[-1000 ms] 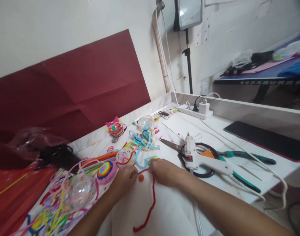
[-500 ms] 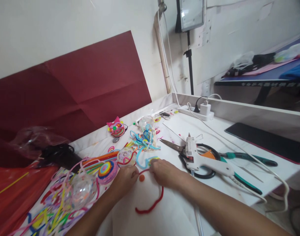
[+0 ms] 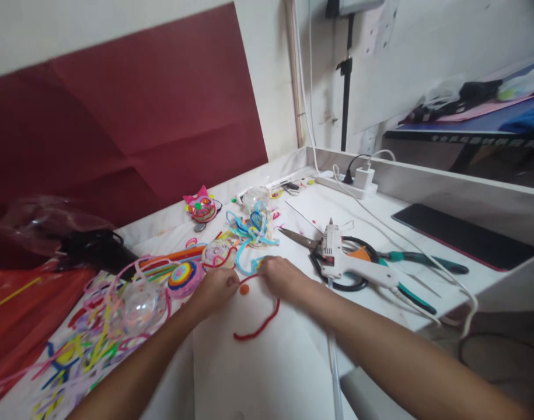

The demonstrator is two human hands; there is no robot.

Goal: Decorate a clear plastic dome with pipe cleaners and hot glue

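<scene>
A curved red pipe cleaner (image 3: 264, 326) lies over a sheet of white paper (image 3: 258, 373). Its upper stretch runs between my two hands. Closed fingers of my left hand (image 3: 220, 287) pinch it at the left, and my right hand (image 3: 279, 276) is closed on it at the right, hiding part of its length. Just below the span between them is a small orange disc (image 3: 244, 289). Light-blue pipe cleaners (image 3: 248, 267) lie just beyond my fingertips, beside a round coiled piece (image 3: 217, 254) with a red strand across it.
At the right lie a white hot glue gun (image 3: 337, 256), black-handled scissors (image 3: 302, 238), green-handled pliers (image 3: 433, 261) and a phone (image 3: 463, 236). Loose pipe cleaners (image 3: 78, 344) and a clear plastic ball (image 3: 142, 306) cover the left side. A pink-eared cat face (image 3: 201, 205) stands at the back.
The view has tilted down, so the table things sit higher in the picture. Both hands keep their hold on the red pipe cleaner, with little visible change in their pose.
</scene>
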